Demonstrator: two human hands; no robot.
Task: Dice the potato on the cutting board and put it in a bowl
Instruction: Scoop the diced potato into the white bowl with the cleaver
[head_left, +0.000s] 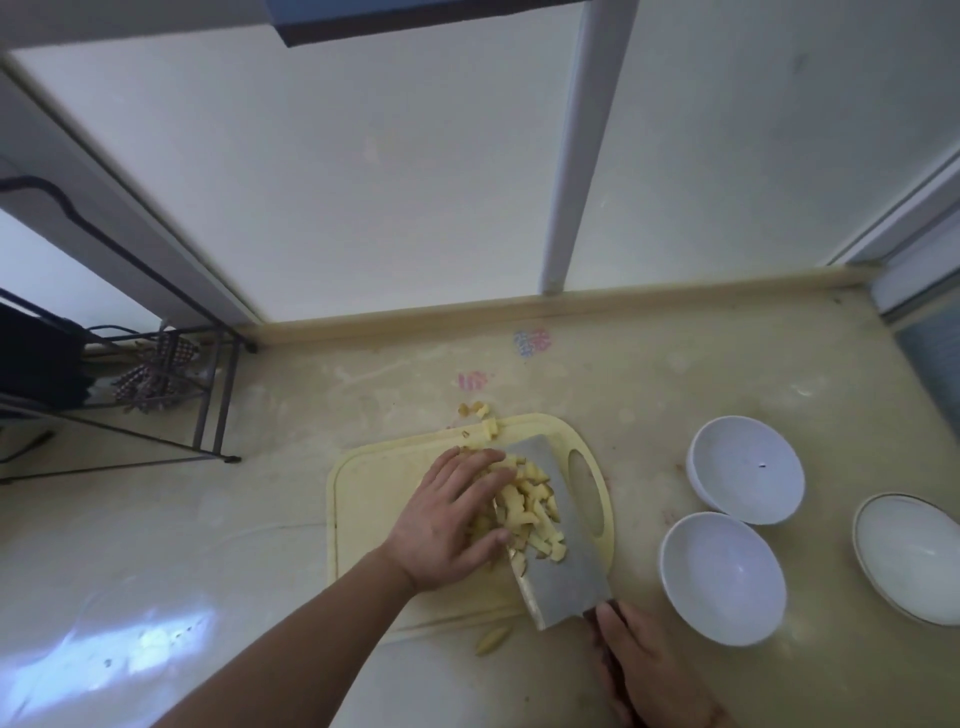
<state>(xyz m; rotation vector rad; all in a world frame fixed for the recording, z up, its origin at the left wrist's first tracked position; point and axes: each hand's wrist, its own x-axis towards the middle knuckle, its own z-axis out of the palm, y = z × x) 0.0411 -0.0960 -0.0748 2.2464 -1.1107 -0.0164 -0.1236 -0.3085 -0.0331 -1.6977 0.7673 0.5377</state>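
Note:
A pale yellow cutting board (374, 499) lies on the counter. Diced potato pieces (530, 514) are heaped on the flat blade of a cleaver (569, 577) that lies tilted on the board. My left hand (452, 519) presses flat against the left side of the heap, fingers straight. My right hand (644, 670) grips the cleaver's dark handle at the bottom. A few pieces (480, 413) lie beyond the board's far edge, and one piece (493, 640) lies on the counter in front of it. Two white bowls (722, 577) (745, 467) stand empty to the right.
A third, shallower white bowl (909, 556) sits at the far right. A black wire rack (156, 395) with a checked cloth stands at the left against the wall. The beige counter (208, 545) ends at a raised back edge under a window.

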